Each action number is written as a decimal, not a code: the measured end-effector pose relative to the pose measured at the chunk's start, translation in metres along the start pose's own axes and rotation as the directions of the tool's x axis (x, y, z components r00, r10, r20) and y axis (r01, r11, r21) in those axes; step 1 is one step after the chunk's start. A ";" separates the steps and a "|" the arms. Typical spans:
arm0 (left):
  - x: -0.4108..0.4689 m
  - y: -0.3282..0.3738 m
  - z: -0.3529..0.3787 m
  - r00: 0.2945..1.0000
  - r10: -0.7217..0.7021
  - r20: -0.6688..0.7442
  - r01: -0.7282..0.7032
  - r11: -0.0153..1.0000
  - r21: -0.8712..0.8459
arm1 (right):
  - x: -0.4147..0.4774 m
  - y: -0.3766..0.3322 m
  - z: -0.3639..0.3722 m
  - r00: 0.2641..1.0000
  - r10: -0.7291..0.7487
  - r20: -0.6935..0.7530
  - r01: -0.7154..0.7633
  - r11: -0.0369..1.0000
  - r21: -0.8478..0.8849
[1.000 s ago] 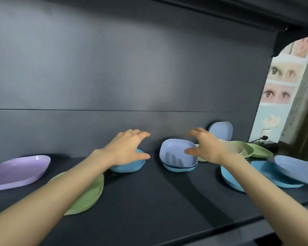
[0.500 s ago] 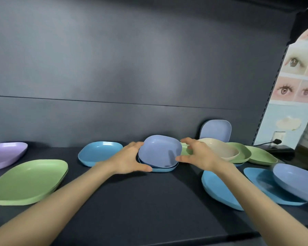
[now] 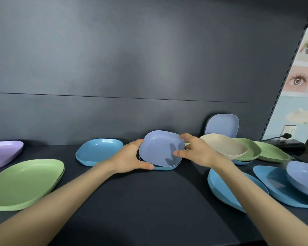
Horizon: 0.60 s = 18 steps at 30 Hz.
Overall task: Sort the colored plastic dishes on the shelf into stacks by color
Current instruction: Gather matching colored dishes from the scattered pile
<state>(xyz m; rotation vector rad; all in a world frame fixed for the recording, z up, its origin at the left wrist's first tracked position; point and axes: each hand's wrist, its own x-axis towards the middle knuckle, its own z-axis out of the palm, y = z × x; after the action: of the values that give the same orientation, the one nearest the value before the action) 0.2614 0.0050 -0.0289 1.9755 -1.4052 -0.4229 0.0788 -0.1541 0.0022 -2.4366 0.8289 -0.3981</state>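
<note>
A periwinkle square dish (image 3: pixel 158 148) sits tilted on a blue dish (image 3: pixel 164 168) at the middle back of the dark shelf (image 3: pixel 140 201). My left hand (image 3: pixel 132 158) grips the pair at its left rim, thumb along the blue dish's front edge. My right hand (image 3: pixel 196 151) holds the periwinkle dish's right rim, thumb inside. A blue dish (image 3: pixel 98 150) lies to the left, with a green plate stack (image 3: pixel 23 181) and a lilac plate (image 3: pixel 2 153) further left.
On the right stand a beige bowl (image 3: pixel 224 146) on green bowls (image 3: pixel 251 150), a green plate (image 3: pixel 272 153), a periwinkle dish (image 3: pixel 220 125) leaning on the back wall, blue plates (image 3: pixel 229 190) and a periwinkle plate (image 3: pixel 302 176) on a blue one. A black plug (image 3: pixel 286 135) lies far right.
My left hand left the blue dish on the left and came to the middle stack. Both hands closed round the periwinkle dish, which now sits more tilted.
</note>
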 end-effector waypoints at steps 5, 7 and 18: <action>0.001 -0.004 0.000 0.993 0.060 -0.104 -0.063 0.998 -0.027 | -0.007 -0.007 0.001 0.995 -0.046 -0.091 0.057 0.992 0.112; -0.001 -0.003 0.000 0.985 0.071 -0.159 -0.083 0.994 -0.067 | -0.011 -0.011 0.000 0.989 -0.058 -0.136 0.080 0.983 0.165; -0.066 0.013 -0.020 0.889 0.049 -0.456 -0.177 0.954 -0.244 | -0.040 -0.046 0.023 0.963 -0.144 -0.229 0.237 0.858 0.456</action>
<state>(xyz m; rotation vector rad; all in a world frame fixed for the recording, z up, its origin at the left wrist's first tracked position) 0.2397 0.0701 -0.0131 1.6172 -1.0910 -0.0914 0.0796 -0.0890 0.0058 -2.0328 0.4818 -0.8178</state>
